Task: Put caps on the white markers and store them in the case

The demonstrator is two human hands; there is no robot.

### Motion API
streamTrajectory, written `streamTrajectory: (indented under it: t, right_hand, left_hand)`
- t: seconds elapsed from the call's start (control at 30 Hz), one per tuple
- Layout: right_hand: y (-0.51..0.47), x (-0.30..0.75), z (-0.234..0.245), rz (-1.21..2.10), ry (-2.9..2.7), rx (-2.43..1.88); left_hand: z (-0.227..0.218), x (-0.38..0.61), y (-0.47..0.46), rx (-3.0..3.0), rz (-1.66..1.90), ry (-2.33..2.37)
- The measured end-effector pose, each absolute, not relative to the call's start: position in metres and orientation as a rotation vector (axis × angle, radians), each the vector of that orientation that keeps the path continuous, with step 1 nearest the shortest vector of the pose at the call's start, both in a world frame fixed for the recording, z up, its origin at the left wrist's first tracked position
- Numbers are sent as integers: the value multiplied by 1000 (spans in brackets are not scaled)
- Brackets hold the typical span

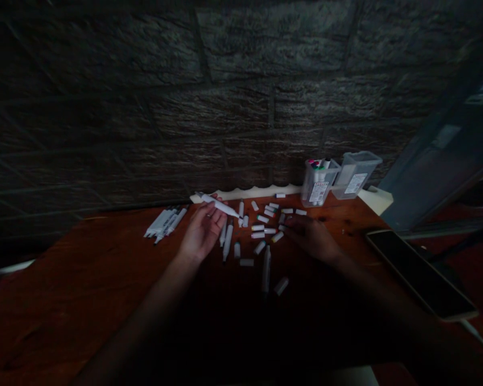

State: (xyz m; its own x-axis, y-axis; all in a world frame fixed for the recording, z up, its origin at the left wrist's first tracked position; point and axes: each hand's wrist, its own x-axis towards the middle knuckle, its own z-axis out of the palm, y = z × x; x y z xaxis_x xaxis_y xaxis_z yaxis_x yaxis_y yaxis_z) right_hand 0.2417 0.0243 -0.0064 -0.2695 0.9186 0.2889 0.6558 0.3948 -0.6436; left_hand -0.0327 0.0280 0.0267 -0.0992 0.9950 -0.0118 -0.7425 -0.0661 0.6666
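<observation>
My left hand (pixel 204 228) is palm up, its fingers closed around a white marker (pixel 220 206) that lies slanted across them above the table. The tip at its right end looks uncapped. My right hand (pixel 312 238) is low over the table with curled fingers, the fingertips at a small white marker cap (pixel 282 228). Around it lie several loose caps, such as a white cap (pixel 258 235) with a coloured end. Between and below my hands are loose markers, among them a marker (pixel 227 241) and an upright-pointing marker (pixel 266 268).
Several white markers (pixel 165 222) lie in a bundle at the left. At the back right stand a clear box (pixel 316 190) holding markers and a second clear box (pixel 356 177). A phone (pixel 421 273) with a cable lies at the right edge. A brick wall (pixel 241 107) rises behind the wooden table (pixel 76 289).
</observation>
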Motion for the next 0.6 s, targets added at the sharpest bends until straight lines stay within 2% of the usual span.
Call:
streamTrajectory:
  t: [0.27, 0.6]
  right_hand:
    - [20, 222, -7, 427, -2116, -1174]
    - [30, 221, -14, 452, -2066, -1264]
  left_hand:
    - [26, -28, 25, 609, 1541, 687]
    - [24, -28, 25, 665, 1516, 720]
